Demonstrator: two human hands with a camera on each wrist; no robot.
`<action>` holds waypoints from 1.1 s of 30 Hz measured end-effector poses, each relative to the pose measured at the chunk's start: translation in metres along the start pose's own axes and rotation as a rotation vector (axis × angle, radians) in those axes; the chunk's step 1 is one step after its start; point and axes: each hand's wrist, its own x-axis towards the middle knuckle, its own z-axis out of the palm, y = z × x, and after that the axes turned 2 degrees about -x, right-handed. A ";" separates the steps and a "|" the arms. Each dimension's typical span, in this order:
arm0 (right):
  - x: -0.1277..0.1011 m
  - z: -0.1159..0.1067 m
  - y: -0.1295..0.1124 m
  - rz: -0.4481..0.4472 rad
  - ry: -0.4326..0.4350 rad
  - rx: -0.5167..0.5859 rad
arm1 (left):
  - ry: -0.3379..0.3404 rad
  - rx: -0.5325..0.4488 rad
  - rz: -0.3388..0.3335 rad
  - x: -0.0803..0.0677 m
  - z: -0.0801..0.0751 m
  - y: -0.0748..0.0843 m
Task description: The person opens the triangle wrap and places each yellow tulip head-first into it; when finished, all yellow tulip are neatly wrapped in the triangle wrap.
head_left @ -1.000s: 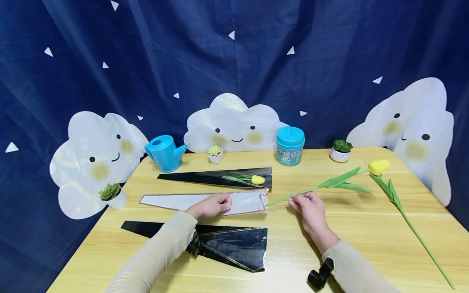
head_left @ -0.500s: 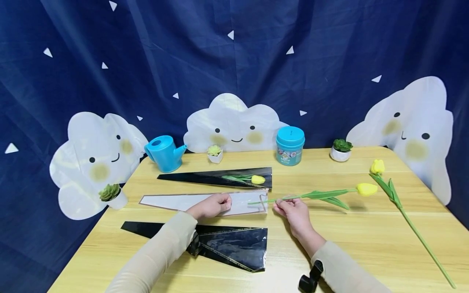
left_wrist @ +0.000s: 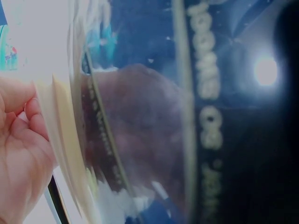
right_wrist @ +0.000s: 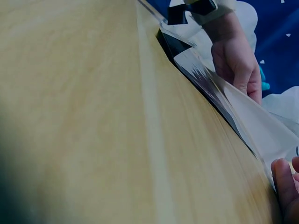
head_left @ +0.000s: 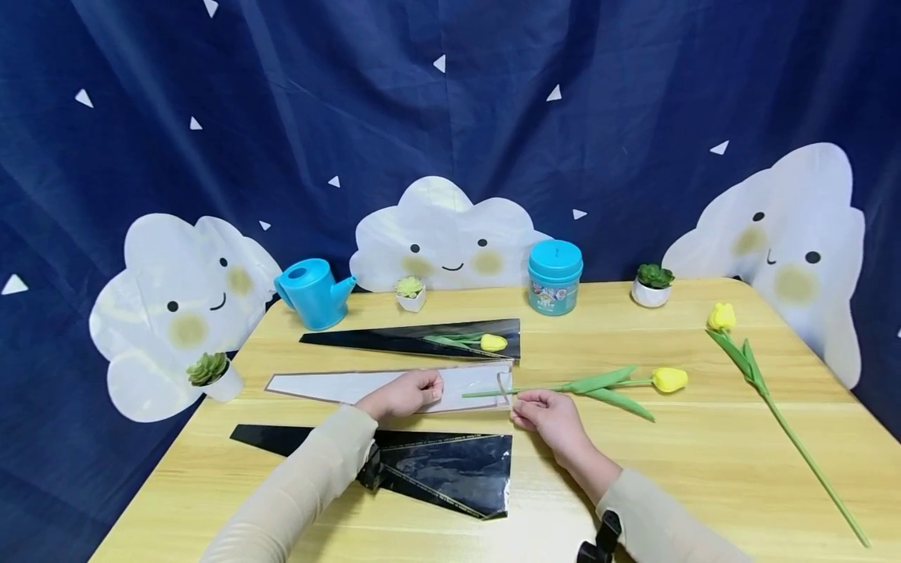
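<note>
The white sleeve (head_left: 352, 383) is lying across both hands' reach; the yellow tulip (head_left: 598, 381) is running stem-first into its mouth. The left hand (head_left: 404, 395) is pinching the sleeve; beside the right hand's (head_left: 552, 418) fingertips the stem is passing, whether gripped I cannot tell.

Left sleeve (head_left: 292, 489): long, pale beige, lightly creased; small black device (head_left: 371, 467) sits at its cuff (head_left: 357, 428). Right of left sleeve, right sleeve (head_left: 665, 520): matching beige, carries blocky black unit (head_left: 608, 530). Left hand (head_left: 404, 393), right hand (head_left: 552, 422) bare.
</note>
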 end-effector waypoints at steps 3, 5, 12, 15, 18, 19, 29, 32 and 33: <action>0.000 -0.002 0.000 -0.002 -0.023 0.004 | -0.001 0.007 -0.002 -0.001 -0.001 0.001; 0.001 -0.004 -0.001 -0.005 -0.042 0.012 | 0.000 0.014 0.002 -0.001 -0.001 0.001; 0.009 -0.020 -0.012 -0.089 -0.116 -0.121 | -0.001 0.023 0.007 -0.001 -0.002 0.000; 0.012 -0.031 -0.019 -0.184 -0.165 -0.307 | 0.005 0.015 0.007 -0.001 -0.001 0.000; 0.016 -0.047 -0.027 -0.305 -0.216 -0.515 | 0.015 0.010 0.007 -0.001 0.000 -0.001; 0.018 -0.052 -0.030 -0.340 -0.225 -0.574 | 0.017 0.007 0.008 0.000 0.001 -0.002; 0.030 -0.098 -0.047 -0.611 -0.304 -0.937 | 0.023 0.020 -0.007 0.000 0.002 -0.002; 0.032 -0.110 -0.052 -0.631 -0.339 -1.015 | 0.024 0.020 -0.007 0.000 0.001 0.000; 0.032 -0.114 -0.053 -0.636 -0.354 -1.044 | 0.021 0.019 -0.004 -0.001 0.001 0.000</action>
